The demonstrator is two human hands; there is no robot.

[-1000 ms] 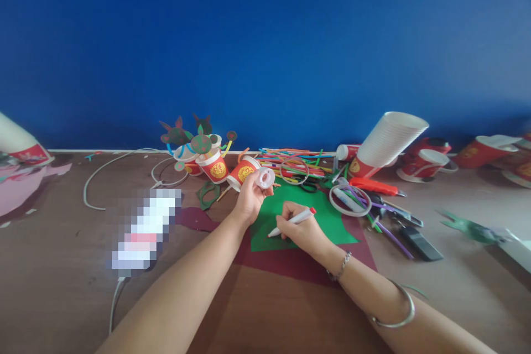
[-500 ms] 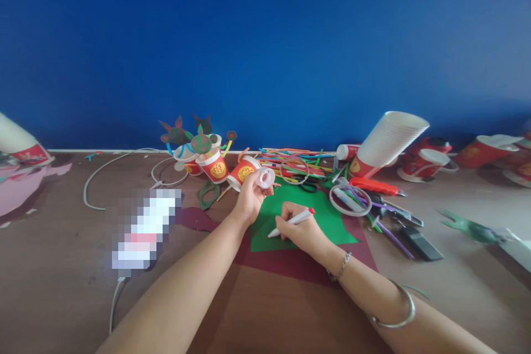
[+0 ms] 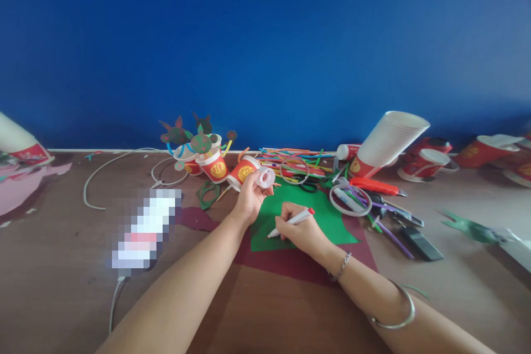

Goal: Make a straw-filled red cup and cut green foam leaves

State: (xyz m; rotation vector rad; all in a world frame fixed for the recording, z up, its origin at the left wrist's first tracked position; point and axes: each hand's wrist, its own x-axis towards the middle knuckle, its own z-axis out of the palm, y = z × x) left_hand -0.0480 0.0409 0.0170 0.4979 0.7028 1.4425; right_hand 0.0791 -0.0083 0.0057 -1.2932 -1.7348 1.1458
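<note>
My right hand [image 3: 299, 222] grips a white marker [image 3: 292, 221] with a red end, its tip at the green paper [image 3: 327, 215]. That green sheet lies on a larger dark red sheet [image 3: 286, 266]. My left hand [image 3: 251, 196] is closed around a roll of clear tape [image 3: 265, 177], held up above the green paper's left edge. Just behind the left hand, a red paper cup [image 3: 243, 172] with a gold print lies tilted. Beside it stand several cups [image 3: 211, 166] bearing paper animal heads [image 3: 201, 141] on coloured sticks.
A tall stack of white cups [image 3: 388, 141] leans at the back right. Coloured pipe cleaners [image 3: 298, 157], a white tape ring [image 3: 350, 200], an orange cutter [image 3: 373, 186] and a black box [image 3: 421, 243] lie nearby. A blurred phone [image 3: 145, 232] with a cable is on the left.
</note>
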